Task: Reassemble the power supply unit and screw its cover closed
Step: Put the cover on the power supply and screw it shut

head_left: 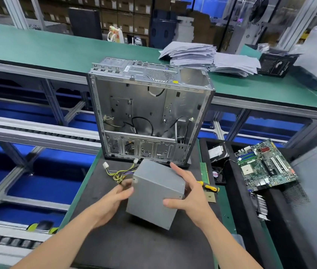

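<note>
A stripped silver metal computer case (149,115) is standing open-sided at the far end of the black-matted surface (134,247), directly behind the work. To the right, a yellow-and-black-handled screwdriver (210,188) is lying on the surface (partly hidden behind the right hand), with a narrow green memory stick (204,171) lying along the mat's edge just beyond it. Further right, a green motherboard (266,166) and a silver hard drive (216,152) are resting in a black tray (233,191).

The grey metal power supply box (155,193) is sitting tilted over the middle of the surface, just in front of the case, one corner pointing down toward the mat. Its visible faces are showing plain, closed sheet metal. A bundle of yellow and black wires (120,173) with white plugs is trailing from its far left side onto the surface. Both hands are gripping the box: the left hand (115,199) (slightly blurred) is curling round its left edge, and the right hand (190,193) is clasping its right side, thumb pressing on the near face.
</note>
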`<state>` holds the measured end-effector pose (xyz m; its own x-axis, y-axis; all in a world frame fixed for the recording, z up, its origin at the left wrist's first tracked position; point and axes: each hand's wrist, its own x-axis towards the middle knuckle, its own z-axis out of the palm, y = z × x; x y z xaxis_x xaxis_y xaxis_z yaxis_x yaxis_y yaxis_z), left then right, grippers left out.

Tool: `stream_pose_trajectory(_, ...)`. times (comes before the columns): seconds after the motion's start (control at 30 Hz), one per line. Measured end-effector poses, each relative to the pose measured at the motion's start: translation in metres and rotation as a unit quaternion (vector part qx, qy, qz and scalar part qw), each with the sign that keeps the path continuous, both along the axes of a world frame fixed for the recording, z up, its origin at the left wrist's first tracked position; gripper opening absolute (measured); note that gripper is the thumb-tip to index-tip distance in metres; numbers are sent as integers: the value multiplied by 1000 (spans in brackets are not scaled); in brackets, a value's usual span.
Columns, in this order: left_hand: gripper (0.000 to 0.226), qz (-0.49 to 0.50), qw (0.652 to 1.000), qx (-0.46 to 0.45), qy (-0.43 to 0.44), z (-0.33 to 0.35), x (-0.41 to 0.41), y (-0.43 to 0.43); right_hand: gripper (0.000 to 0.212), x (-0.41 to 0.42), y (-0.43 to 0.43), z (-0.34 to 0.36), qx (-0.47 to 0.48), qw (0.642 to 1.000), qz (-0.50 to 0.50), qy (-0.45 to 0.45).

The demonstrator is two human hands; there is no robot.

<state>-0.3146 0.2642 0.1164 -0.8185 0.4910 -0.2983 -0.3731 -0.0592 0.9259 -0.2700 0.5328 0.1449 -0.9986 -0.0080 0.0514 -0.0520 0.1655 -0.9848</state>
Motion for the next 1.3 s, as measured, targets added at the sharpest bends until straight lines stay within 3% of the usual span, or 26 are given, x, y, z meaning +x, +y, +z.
stream_pose_trajectory(0.2, 69, 88, 984, 128, -91, 2, 11, 19, 129, -5, 1, 5, 106, 988, 107, -15)
stream_pose_trajectory(0.47, 54, 193, 980, 23, -41, 5, 15, 52, 132, 0, 16, -2, 90, 989, 113, -40)
stream_pose_trajectory(0.6, 37, 223, 968, 84, -84, 7, 16, 60, 118, 7, 12, -12, 53, 993, 88, -59)
stream_pose_trajectory(0.77, 49, 263, 949, 135, -110, 11, 21, 61, 74, 8, -20, -6, -153, 976, -69, -138)
stream_pose_trajectory(0.93, 29, 273, 957, 51, -80, 4, 24, 63, 38, 1, -45, -5, -90, 963, -206, -148)
stream_pose_trajectory(1.13, 34, 271, 961, 3, -57, 7, 21, 60, 34, 0, -40, -10, -50, 967, -206, -139)
stream_pose_trajectory(1.3, 29, 259, 959, 69, -95, 10, 26, 59, 33, 1, -41, -7, -49, 965, -209, -152)
